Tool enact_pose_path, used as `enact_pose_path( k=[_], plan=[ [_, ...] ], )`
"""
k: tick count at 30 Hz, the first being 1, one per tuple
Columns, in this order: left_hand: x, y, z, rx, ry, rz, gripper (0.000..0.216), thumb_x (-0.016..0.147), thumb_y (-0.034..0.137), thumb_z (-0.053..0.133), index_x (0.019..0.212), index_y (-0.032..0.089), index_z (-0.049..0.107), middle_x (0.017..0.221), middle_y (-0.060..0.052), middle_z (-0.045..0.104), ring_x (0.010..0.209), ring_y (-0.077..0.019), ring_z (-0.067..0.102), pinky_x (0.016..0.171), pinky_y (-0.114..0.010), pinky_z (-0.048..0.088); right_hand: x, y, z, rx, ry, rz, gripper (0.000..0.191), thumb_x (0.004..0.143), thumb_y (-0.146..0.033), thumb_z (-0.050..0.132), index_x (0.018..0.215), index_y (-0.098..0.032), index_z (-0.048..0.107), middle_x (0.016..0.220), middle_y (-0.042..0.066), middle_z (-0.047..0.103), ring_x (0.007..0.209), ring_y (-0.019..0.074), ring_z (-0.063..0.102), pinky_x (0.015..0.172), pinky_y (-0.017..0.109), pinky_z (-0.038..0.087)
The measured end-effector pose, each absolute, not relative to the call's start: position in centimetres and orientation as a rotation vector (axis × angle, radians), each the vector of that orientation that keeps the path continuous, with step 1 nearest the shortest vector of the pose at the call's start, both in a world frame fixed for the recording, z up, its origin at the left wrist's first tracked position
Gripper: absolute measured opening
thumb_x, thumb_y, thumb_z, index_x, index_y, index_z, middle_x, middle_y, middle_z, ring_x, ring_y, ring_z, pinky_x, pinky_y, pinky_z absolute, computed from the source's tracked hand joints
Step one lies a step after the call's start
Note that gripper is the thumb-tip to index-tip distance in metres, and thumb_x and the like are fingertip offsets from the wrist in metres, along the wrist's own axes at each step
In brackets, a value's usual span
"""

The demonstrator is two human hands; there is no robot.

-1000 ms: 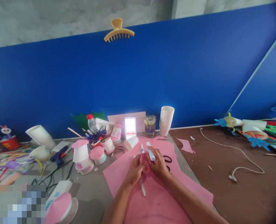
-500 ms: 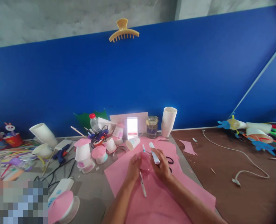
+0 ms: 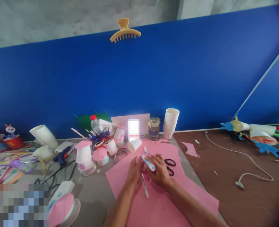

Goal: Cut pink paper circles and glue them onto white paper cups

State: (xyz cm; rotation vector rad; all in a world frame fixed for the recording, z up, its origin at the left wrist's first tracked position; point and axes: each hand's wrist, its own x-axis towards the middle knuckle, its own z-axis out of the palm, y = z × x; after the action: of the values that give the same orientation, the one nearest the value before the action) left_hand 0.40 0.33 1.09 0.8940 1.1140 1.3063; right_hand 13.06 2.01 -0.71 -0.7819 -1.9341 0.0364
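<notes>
Right hand (image 3: pixel 160 171) grips white tube (image 3: pixel 149 164); left hand (image 3: pixel 134 169) pinches pink piece (image 3: pixel 139 159); pen (image 3: pixel 145 188), six o'clock, could roll if nudged.

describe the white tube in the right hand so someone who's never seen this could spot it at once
Below the tall blue partition, find the big pink sheet. Over it, the right hand holds the white tube aslant. Unlike the slim white pen whose end sticks out nearer the camera, this one is thick and gripped by the hand.
</notes>
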Motion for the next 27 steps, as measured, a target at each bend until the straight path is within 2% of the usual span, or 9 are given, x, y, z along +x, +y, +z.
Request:
enact_pose_path(
  k=[6,9,18,22,27],
  plan=[
    [0.2,0.6,0.4,0.958,1.062,1.264,0.008,0.070,0.021,0.059,0.075,0.014,0.060,0.063,0.001,0.053,0.055,-0.0090,0.045,0.050,-0.021,0.035,13.2,2.2,-0.7,-0.829,-1.941,-0.005,0.024,0.087,-0.020,0.053,0.109,-0.021,0.060,0.082,0.006,0.069,0.070,0.0186,0.061,0.074,0.036,0.041],
    [0.3,0.4,0.6,0.981,1.090,1.274,0.010,0.063,0.011,0.053,0.071,0.014,0.058,0.063,0.001,0.053,0.056,-0.0093,0.046,0.051,-0.021,0.036,13.2,2.3,-0.6,-0.882,-1.933,-0.029,0.024,0.088,-0.022,0.052,0.110,-0.021,0.061,0.080,0.005,0.068,0.070,0.0182,0.061,0.075,0.036,0.041],
    [0.7,0.1,2.2,0.843,1.161,1.226,0.023,0.057,0.013,0.052,0.078,0.014,0.059,0.059,0.001,0.057,0.049,-0.0118,0.051,0.045,-0.022,0.037,13.9,2.6,-0.7,-0.887,-1.770,-0.051,0.026,0.085,-0.016,0.052,0.110,-0.022,0.057,0.086,0.005,0.069,0.073,0.0193,0.061,0.075,0.038,0.041],
    [0.5,0.1,2.3,0.875,1.162,1.258,0.008,0.063,0.019,0.059,0.069,0.016,0.055,0.059,0.004,0.053,0.049,-0.0082,0.046,0.046,-0.020,0.035,13.4,1.6,-0.1,-0.770,-1.884,0.095,0.026,0.083,-0.018,0.052,0.107,-0.022,0.058,0.082,0.004,0.068,0.070,0.0185,0.060,0.075,0.038,0.040],
    [0.4,0.0,2.2,1.033,1.139,1.206,0.016,0.070,0.032,0.061,0.073,0.016,0.060,0.059,0.003,0.055,0.049,-0.0083,0.044,0.046,-0.020,0.033,13.1,1.4,0.3,-0.781,-1.895,0.215,0.022,0.083,-0.022,0.050,0.102,-0.022,0.060,0.077,0.004,0.064,0.070,0.0200,0.056,0.071,0.038,0.041]
  ],
)
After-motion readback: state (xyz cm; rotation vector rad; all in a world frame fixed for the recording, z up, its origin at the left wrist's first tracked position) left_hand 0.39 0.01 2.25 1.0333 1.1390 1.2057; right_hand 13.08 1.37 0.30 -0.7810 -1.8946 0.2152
